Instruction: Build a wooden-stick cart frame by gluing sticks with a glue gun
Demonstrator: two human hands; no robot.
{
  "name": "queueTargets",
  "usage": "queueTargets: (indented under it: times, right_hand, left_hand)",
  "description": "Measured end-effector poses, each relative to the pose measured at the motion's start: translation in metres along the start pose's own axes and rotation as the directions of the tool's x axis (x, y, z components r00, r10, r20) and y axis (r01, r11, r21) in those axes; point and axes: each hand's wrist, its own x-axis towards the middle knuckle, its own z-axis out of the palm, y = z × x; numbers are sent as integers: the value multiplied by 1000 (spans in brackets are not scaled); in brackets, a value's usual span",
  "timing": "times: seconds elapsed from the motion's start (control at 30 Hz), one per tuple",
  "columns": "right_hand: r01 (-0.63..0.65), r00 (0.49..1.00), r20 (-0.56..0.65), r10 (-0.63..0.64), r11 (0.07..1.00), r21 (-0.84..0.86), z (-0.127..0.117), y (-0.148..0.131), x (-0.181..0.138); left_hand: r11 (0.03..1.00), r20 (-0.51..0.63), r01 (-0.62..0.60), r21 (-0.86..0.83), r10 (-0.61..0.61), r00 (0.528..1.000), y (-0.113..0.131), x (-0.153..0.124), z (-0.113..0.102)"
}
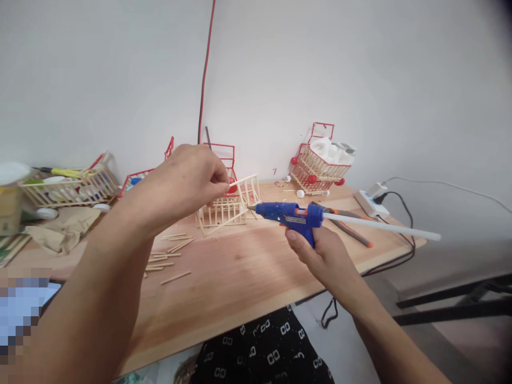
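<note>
The grip of the left hand (188,176) was pinched closed, thumb and fingertips on the upper rail of a pale stick frame (226,210) that sat on the desk (240,277) at centre frame. Loose sticks (170,256) lay scattered just below that hand. Right of the frame, the nozzle of a blue glue gun (296,216) pointed at its right end, nearly touching. The right hand (324,258) had its grip wrapped tight around the gun's handle, and a white glue stick (384,226) jutted from the rear toward the right edge. Behind it lay orange-handled pliers (356,234), with a red cart (320,165) at the wall.
</note>
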Motion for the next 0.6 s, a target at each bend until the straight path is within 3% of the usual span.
queueTargets:
  times: [0.6]
  right_hand:
    - [10, 999, -48, -12, 999, -39, -3, 8, -2]
  left_hand:
    - [1000, 20, 9, -7, -9, 1000, -3, -1, -3]
